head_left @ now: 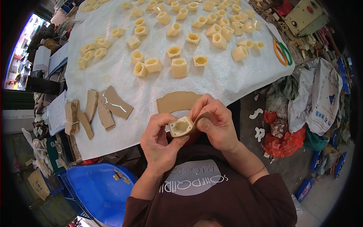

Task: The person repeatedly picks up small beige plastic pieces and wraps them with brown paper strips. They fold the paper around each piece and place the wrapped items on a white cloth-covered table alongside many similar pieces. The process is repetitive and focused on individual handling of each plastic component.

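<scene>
Cream block (180, 127): hollow, held just beyond the near edge of the surface (124, 79), open end up, seemingly so its rim and inside stay in sight.
Left hand (159, 140): clamped on the block, fingers and thumb on opposite sides, likely to steady it.
Right hand (218, 126): thumb and fingers pinched together on a brown strip (205, 115), bent beside the block's right side; whether they touch is hard to tell.
Brown sheet (176, 101): flat by the middle of the near edge, within easy reach.
Brown pieces (115, 103): grouped toward the near left corner, apparently out of the working space.
Other blocks (179, 68): spread toward the far edge, many apart, perhaps to keep them easy to pick.
Scissors (280, 53): at the right edge, handles nearest the near right corner.
</scene>
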Motion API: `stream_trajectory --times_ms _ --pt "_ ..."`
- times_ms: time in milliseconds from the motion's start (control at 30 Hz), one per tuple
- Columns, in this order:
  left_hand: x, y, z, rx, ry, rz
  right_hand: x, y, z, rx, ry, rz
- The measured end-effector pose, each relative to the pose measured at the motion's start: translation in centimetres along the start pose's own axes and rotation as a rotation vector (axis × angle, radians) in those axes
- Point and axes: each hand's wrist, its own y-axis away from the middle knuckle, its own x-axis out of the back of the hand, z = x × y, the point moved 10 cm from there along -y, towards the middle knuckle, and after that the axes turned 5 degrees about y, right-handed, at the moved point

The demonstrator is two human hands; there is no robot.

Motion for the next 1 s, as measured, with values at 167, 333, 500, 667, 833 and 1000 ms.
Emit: stream_trajectory --times_ms 167,333,500,667,833,1000 --pt "-0.3 -0.4 0.4 -0.041 0.016 -0.169 -0.6 0.4 0.1 -0.097 -0.068 0.002" --pt "-0.7 -0.4 0.8 -0.087 -0.019 -0.228 -1.0 0.8 0.9 -0.291 -0.127 -0.072" --pt "-1.1 -0.3 1.1 -0.137 -0.111 -0.24 -0.5 0.8 0.9 -0.271 -0.113 -0.041" --pt "-2.6 -0.1 2.6 -0.208 -0.461 -0.059 0.3 -0.1 -1.2 0.047 0.011 0.088" --pt "-2.1 -0.3 0.3 -0.079 -0.1 0.087 0.6 -0.1 -1.3 0.037 -0.014 0.182" --pt "-1.9 -0.3 0.7 -0.15 -0.16 0.01 0.5 0.0 -1.3 0.079 0.166 0.067"
